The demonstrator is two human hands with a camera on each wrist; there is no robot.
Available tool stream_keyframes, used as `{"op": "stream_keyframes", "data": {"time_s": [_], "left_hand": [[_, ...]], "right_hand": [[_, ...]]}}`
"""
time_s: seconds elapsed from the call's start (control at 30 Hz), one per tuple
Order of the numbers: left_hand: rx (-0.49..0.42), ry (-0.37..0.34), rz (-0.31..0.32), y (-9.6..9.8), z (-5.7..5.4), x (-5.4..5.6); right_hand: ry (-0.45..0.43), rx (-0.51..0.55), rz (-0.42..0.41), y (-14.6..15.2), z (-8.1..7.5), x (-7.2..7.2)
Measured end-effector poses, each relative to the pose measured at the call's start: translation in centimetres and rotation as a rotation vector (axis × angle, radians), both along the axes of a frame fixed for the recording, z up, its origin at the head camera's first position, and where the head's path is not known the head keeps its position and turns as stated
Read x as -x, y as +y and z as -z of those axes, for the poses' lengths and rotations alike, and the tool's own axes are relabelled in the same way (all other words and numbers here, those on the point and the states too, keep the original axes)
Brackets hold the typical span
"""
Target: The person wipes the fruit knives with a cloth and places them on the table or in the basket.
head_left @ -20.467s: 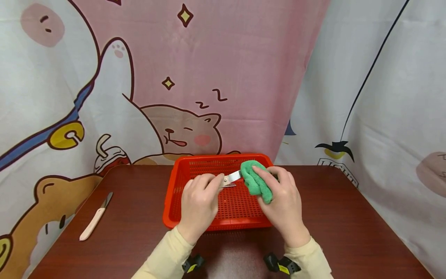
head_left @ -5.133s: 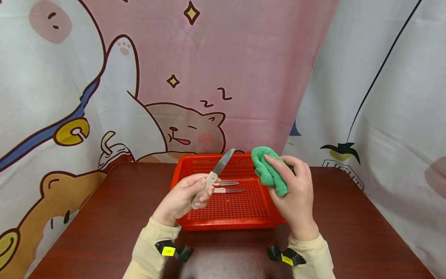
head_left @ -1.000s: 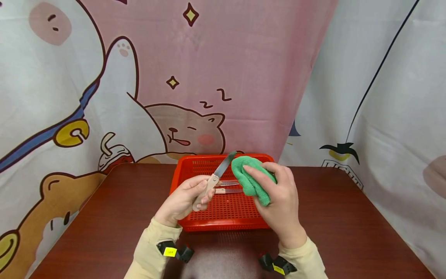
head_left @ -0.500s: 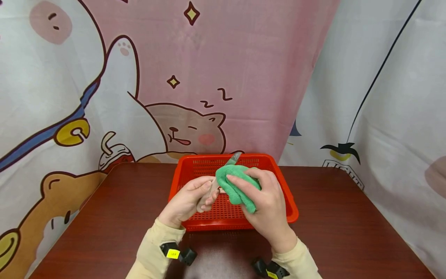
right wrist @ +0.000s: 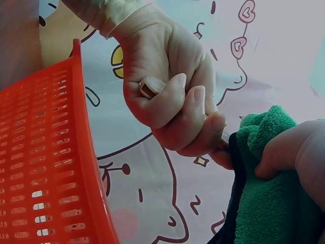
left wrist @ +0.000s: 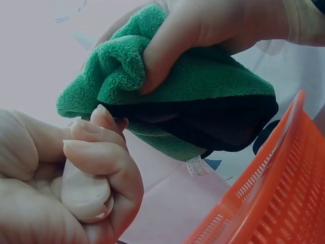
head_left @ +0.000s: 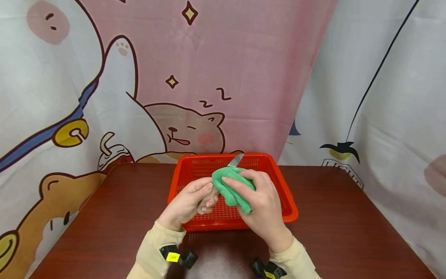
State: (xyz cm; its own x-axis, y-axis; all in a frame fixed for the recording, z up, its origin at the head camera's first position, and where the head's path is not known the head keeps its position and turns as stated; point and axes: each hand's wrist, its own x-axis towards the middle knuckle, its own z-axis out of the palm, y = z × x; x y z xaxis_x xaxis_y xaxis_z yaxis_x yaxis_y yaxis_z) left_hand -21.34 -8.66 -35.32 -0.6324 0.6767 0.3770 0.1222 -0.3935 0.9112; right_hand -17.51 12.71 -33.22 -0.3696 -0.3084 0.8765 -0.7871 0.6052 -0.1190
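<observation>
My left hand [head_left: 188, 201] grips the pale handle of a small knife [head_left: 236, 160] above the basket, with its blade angled up and away to the right. A folded green cloth [head_left: 228, 188], pinched between the fingers and thumb of my right hand [head_left: 266, 207], wraps the lower blade close to the handle. Only the blade's end shows past the cloth. In the left wrist view, the butt of the handle [left wrist: 86, 198] pokes out of the curled fingers, and the cloth's dark edging and a small white tag [left wrist: 197, 165] show.
Under both hands a red perforated plastic basket [head_left: 292, 213] stands on the dark brown table [head_left: 341, 217]. Hands and cloth cover much of its inside. A cartoon-print curtain [head_left: 258, 77] hangs behind the table.
The cloth has moved left and down the blade toward the handle. Knives visible in the basket earlier are now hidden. The knife lying at the table's left 20.5 s ago is gone from there.
</observation>
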Motion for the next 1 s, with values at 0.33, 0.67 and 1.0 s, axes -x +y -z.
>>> {"op": "stream_keyframes", "data": {"time_s": [0.33, 0.67, 1.0], "left_hand": [[0.063, 0.029, -0.05, 0.1, 0.0, -0.1], [0.093, 0.023, -0.063, 0.1, -0.1, -0.3], [0.09, -0.037, -0.01, 0.2, -0.3, -0.3]], "right_hand": [[-0.006, -0.005, 0.026, 0.1, 0.2, 0.3], [-0.011, 0.004, 0.052, 0.4, 0.0, 0.4], [-0.017, 0.035, 0.099, 1.7, -0.4, 0.7]]}}
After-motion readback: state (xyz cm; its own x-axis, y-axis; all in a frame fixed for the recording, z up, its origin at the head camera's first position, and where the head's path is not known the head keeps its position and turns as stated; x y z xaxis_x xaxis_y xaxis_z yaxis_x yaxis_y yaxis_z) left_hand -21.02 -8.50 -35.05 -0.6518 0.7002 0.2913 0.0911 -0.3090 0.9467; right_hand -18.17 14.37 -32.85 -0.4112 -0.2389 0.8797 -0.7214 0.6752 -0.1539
